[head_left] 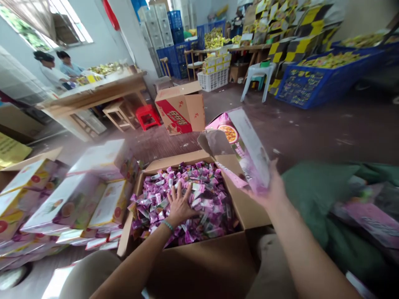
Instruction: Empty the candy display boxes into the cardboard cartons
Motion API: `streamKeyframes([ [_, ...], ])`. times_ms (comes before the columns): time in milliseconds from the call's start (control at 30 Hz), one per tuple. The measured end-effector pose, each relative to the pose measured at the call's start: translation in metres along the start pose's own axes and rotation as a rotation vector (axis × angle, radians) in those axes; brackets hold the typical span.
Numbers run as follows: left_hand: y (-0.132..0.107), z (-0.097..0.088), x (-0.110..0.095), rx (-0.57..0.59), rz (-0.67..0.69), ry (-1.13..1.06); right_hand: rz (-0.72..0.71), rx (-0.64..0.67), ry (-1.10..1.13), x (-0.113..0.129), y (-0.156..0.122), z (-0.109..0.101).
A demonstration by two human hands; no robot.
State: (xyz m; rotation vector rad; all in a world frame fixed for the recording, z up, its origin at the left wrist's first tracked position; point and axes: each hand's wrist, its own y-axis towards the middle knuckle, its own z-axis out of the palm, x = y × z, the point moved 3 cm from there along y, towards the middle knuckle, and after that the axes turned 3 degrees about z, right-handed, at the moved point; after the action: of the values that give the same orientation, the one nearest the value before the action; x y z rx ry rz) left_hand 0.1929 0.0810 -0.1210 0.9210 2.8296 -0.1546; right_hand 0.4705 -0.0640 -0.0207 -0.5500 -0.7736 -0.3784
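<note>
A large open cardboard carton [254,209] stands between my knees, filled with small purple-wrapped candies [156,199]. My left hand [181,203], with a beaded bracelet at the wrist, lies spread on top of the candies, palm down. Over the carton's right side, my right hand [271,187] grips a pink and white printed box [254,153] by its lower end. The box is tilted, and its open flap end faces left toward the candies. Whether anything is inside the box is hidden.
Stacked printed boxes [81,199] stand to the left. Ahead is another carton [181,110], near a red stool [148,116]. Two people work at a wooden table [102,89]. A blue crate [307,85] of yellow packets sits at the right; a green cloth [311,195] lies nearer.
</note>
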Motion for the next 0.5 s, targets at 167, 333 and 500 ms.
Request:
streamKeyframes([
  [167,0.075,0.022,-0.038,0.107,0.249,0.138,-0.113,-0.228,0.152,0.022,-0.02,-0.015],
  [333,0.122,0.042,-0.053,0.134,0.243,0.163,-0.281,-0.249,0.116,0.027,-0.019,-0.019],
  [500,0.144,0.032,-0.054,0.197,0.249,0.173,-0.322,-0.226,0.156,0.025,-0.014,-0.008],
])
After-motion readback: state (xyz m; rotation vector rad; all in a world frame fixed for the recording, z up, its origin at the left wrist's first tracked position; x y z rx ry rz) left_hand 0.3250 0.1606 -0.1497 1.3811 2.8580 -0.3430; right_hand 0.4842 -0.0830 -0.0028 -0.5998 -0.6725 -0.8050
